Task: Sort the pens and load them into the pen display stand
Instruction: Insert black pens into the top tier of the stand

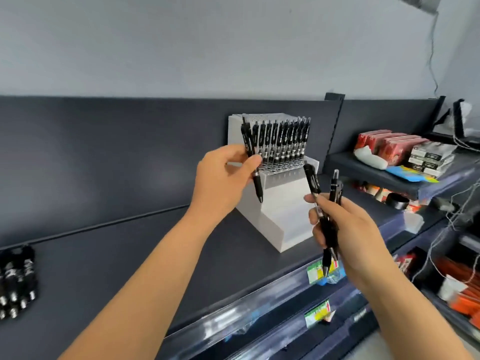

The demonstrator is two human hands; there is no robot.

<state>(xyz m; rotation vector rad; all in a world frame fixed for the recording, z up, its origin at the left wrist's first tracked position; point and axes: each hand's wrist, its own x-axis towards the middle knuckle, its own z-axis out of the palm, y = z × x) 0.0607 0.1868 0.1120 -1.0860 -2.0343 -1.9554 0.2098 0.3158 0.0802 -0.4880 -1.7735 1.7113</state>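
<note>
Here, at the far left, a heap of black pens (17,281) lies on the dark shelf (117,255), well apart from everything else. Further right, the left hand (220,183) is raised in front of the left edge of the pen display stand (280,209). Its grip is closed round a single pen (257,185), thumb and fingers curled about the middle of the barrel. That pen stands nearly upright with its tip pointing down, just beside the stand's left side.

The stand is white and stepped and sits on the shelf against the back panel. A row of pens (283,139) stands upright in the holes of its upper step, clips up; the holes in front of the row show open.

To the right and lower, the right hand (342,229) has its grip closed round two pens (313,181), held together with tips down, near the stand's front right corner.

On the neighbouring shelf at the right lie red packets (384,144) and black-and-white boxes (428,157).
</note>
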